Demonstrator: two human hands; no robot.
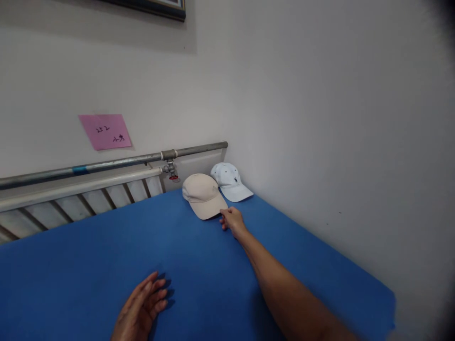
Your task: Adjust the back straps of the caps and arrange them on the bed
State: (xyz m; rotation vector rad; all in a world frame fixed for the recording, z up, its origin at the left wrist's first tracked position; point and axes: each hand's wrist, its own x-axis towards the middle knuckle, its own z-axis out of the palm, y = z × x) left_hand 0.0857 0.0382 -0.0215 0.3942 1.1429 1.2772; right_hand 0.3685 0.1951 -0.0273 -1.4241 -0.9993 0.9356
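Observation:
A beige baseball cap (201, 189) sits on the blue table (88, 265) near the far corner, its brim pointing toward me and to the right. My right hand (232, 221) reaches out to it and pinches the right edge of the brim between thumb and fingers. Just behind and to the right rests a white baseball cap (229, 180) with a small dark emblem, partly covered by the beige one. Lower in the view, my left hand (142, 305) hovers over the blue surface with nothing in it, its fingers loosely curled and apart.
Along the far edge runs a white radiator (99, 201) below a metal pipe (124, 162) with a red-handled valve (173, 177). A pink note (105, 132) with handwriting is stuck on the wall. The right wall (341, 156) borders the table.

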